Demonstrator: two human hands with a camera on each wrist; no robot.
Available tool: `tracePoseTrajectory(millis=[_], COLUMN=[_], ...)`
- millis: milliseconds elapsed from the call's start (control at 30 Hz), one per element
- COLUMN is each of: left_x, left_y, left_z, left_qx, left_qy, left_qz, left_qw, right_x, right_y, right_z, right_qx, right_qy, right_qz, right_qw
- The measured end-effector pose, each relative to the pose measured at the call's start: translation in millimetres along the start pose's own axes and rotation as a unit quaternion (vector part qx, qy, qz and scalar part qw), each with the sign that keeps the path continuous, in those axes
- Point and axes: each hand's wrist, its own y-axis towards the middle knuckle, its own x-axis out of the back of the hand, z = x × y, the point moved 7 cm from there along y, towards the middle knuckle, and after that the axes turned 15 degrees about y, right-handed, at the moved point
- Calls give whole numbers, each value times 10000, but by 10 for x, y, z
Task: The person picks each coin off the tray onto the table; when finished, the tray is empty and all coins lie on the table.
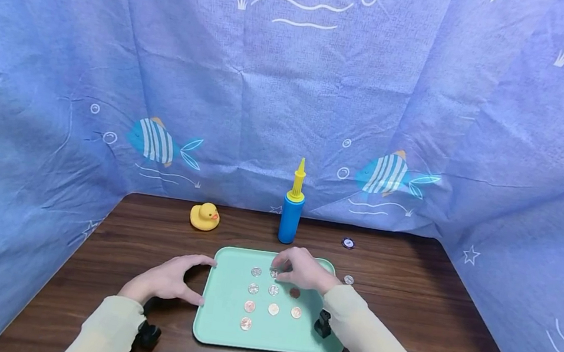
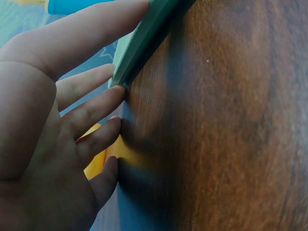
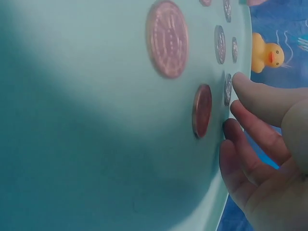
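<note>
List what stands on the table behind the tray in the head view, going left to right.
Duck → pump → a small dark round thing, too small to tell what it is.

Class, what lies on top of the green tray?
Coins in rows on the tray; the right hand touches one at the top row. Any coins under that hand are hidden.
</note>
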Motion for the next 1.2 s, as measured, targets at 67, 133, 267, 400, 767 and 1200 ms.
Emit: tracePoseTrajectory(millis=[67, 133, 267, 400, 767, 1200], left_x=[-4, -8, -10, -9, -5, -1], left_y=[1, 2, 3, 2, 2, -7], left_z=[4, 9, 16, 20, 15, -3], left_qx=[1, -5, -3, 38, 26, -49], left_qy=[-2, 3, -3, -6, 1, -18], left_qz=[-3, -6, -4, 1, -32, -42], left_qw=[10000, 10000, 10000, 10000, 10000, 10000], right_x=[-20, -35, -50, -56, -80, -110], right_y=[14, 24, 37, 47, 53, 72], right_z=[8, 8, -2, -7, 36, 43], right_qx=[64, 123, 176, 183, 275, 278], right_qy=[19, 29, -11, -144, -255, -547], right_qz=[20, 22, -15, -57, -63, 171], right_qw=[10000, 9999, 9998, 9997, 9993, 9980])
